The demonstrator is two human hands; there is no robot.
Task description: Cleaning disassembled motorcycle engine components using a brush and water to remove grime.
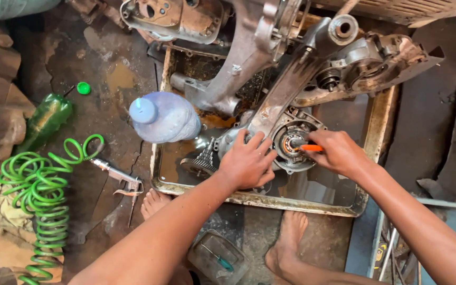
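Left of our hands lay a clear plastic bottle (165, 117), a coiled green air hose (40, 195) and a blow gun (120, 179) on the floor. Dismantled engine cases (270, 63) crowded the far side of the metal tray (378, 126). Our left hand (247, 162) pressed spread fingers on the crankcase (291, 145); our right hand (338, 152) gripped an orange-handled screwdriver (311, 148) at its bearing (290, 142).

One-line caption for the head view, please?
Left hand steadies an engine case over a metal tray; right hand holds an orange-handled tool.
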